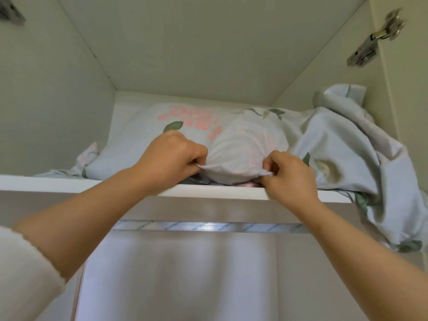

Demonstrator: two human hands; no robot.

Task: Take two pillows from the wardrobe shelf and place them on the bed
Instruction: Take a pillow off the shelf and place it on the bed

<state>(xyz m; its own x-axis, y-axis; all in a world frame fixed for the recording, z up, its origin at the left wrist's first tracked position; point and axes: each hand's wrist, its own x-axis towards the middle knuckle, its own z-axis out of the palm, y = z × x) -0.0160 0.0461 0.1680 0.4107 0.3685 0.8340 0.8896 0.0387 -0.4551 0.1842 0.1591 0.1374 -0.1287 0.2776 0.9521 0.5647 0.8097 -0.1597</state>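
On the white wardrobe shelf [69, 185] lies a pale blue pillow [243, 149] with pink flowers and green leaves, its front end bulging toward me. My left hand [171, 156] pinches the pillowcase edge at the left of that bulge. My right hand [289, 177] pinches the same edge at the right, at the shelf's front lip. A second pillow [129, 140] of the same print seems to lie behind and to the left; where one ends and the other begins is unclear. The bed is out of view.
A crumpled pale blue floral sheet [361, 154] fills the shelf's right side and hangs over its edge. Below the shelf runs a metal hanging rail [208, 227]. The wardrobe's side walls close in left and right, with a door hinge [375, 38] at upper right.
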